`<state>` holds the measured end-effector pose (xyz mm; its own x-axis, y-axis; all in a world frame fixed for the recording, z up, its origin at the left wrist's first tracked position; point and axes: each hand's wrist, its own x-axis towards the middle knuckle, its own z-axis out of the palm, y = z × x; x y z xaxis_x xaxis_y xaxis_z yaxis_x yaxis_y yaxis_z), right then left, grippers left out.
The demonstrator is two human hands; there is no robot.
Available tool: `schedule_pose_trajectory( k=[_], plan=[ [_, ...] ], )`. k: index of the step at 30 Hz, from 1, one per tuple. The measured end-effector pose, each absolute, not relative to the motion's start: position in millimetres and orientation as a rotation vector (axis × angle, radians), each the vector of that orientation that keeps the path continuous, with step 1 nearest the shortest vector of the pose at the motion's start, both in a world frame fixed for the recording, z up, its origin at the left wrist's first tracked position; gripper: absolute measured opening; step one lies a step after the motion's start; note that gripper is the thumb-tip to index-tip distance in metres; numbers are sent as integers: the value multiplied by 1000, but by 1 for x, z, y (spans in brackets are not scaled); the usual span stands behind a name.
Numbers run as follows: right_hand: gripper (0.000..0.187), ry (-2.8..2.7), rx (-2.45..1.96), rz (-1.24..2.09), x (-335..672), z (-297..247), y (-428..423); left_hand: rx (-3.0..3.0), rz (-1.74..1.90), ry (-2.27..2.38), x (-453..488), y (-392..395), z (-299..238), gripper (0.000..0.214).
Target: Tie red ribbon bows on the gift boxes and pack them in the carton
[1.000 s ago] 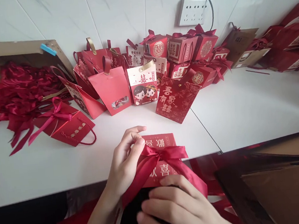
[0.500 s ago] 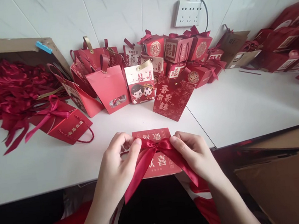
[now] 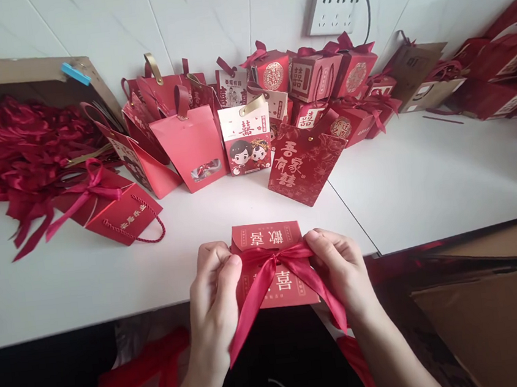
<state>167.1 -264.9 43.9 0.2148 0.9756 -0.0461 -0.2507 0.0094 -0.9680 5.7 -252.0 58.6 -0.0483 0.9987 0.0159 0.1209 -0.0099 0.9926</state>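
At the table's front edge lies a red gift box (image 3: 267, 235) with pale Chinese characters on its top. Across it runs a dark red satin ribbon (image 3: 289, 267), tied in a bow with a small knot in the middle and two tails hanging toward me. My left hand (image 3: 217, 284) pinches the bow's left loop between thumb and fingers. The right loop is pinched by my right hand (image 3: 340, 265) in the same way. Both hands are closed, one at each side of the box, and the fingertips underneath are partly hidden.
Several red gift bags and boxes (image 3: 195, 144) stand along the tiled wall. A box with a rope handle (image 3: 125, 217) lies at the left, near a heap of red ribbons (image 3: 35, 137). Cardboard (image 3: 493, 316) leans at the lower right. A socket strip (image 3: 334, 10) is on the wall.
The bow's loops look drawn wider to the sides and the tails hang lower. Both hands still pinch the loops. The whole view has shifted slightly.
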Motion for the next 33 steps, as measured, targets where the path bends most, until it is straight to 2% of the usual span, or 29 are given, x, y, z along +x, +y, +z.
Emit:
schedule_pose_trajectory(
  k=[8, 14, 15, 17, 19, 21, 24, 26, 29, 33],
  plan=[
    [51, -745, -1163, 1267, 168, 39, -266, 1350, 1199, 1349, 8, -247, 62, 29],
    [49, -1155, -1176, 902, 192, 37, -273, 1558, 997, 1426, -5, -243, 84, 33],
    [59, -1261, -1154, 876, 196, 37, -275, 1589, 964, 1449, -6, -241, 87, 33],
    [92, -1509, -1160, 886, 198, 37, -277, 1647, 879, 1474, -8, -238, 88, 31],
    [107, -1714, -1211, 898, 196, 39, -278, 1716, 846, 1446, -8, -235, 85, 27],
    [106, -1798, -1238, 845, 192, 40, -279, 1824, 972, 1387, -6, -236, 80, 21],
    [103, -1782, -1208, 669, 187, 38, -280, 2100, 1377, 1230, -1, -244, 74, 10],
    [101, -1754, -1164, 507, 186, 34, -281, 2340, 1548, 1000, 5, -252, 72, 12],
    [97, -1714, -1070, 324, 188, 30, -284, 2614, 1606, 667, 16, -266, 69, 14],
    [99, -1647, -990, 244, 192, 30, -291, 2682, 1719, 589, 27, -279, 68, 15]
  ],
)
